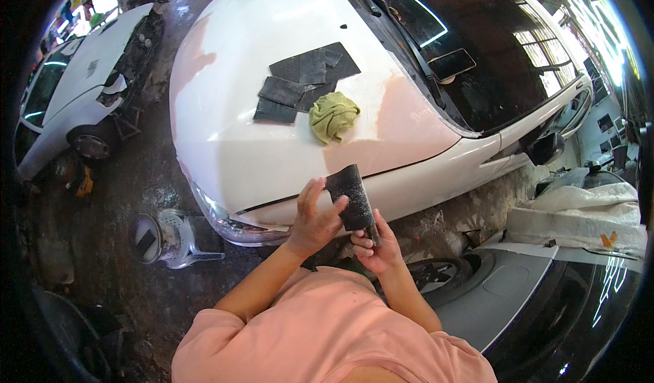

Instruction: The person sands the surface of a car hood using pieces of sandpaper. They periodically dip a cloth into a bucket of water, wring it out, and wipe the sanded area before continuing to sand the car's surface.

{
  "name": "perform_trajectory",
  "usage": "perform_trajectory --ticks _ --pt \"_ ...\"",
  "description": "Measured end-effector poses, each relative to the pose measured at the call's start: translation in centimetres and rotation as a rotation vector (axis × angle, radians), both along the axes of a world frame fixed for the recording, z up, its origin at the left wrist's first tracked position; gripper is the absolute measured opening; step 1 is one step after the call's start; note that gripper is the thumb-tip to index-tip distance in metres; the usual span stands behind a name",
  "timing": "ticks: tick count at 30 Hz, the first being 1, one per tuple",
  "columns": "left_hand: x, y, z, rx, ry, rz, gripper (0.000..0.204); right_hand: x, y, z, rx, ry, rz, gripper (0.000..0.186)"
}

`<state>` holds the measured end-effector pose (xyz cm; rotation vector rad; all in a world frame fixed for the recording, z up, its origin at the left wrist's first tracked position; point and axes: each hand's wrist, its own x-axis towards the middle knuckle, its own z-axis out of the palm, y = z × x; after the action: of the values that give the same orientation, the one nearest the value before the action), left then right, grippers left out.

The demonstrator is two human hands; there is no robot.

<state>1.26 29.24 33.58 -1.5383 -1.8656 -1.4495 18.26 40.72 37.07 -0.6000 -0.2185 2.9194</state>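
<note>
My right hand [378,250] grips the lower end of a dark, dusty sheet of sandpaper [352,197], which is bent and stands upright in front of me. What is rolled or folded at the gripped end is too small to tell. My left hand [315,218] is beside the sheet's left edge, fingers apart, one fingertip against or just in front of it. Beyond both hands lies the white car hood [255,158], with pinkish patches. On it several dark sandpaper pieces [281,90] overlap beside a crumpled green cloth [334,116].
A phone [452,64] rests on the windshield. Below the hood's left corner stand a metal can [146,236] and a clear plastic stool [180,236]. Another white car [88,76] is at far left; a grey and black car panel [497,281] lies close on my right.
</note>
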Motion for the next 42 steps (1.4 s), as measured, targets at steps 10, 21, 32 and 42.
perform_trajectory --ticks 10,21,32,42 --pt "-0.5 0.9 5.0 -0.136 -0.002 -0.277 0.064 1.9 0.5 3.3 0.698 -0.359 -0.224 0.054" --pt "-2.8 7.9 6.3 -0.109 -1.303 -0.458 0.034 6.0 -0.6 5.0 1.077 -0.278 -0.224 0.030" --pt "1.6 4.7 4.6 -0.170 -1.740 -0.887 0.035 2.5 -1.0 3.5 2.131 -0.663 -0.478 0.057" --pt "0.9 4.2 3.5 -0.216 -1.721 -0.862 0.032 2.0 -0.9 2.5 2.105 -0.615 -0.446 0.057"
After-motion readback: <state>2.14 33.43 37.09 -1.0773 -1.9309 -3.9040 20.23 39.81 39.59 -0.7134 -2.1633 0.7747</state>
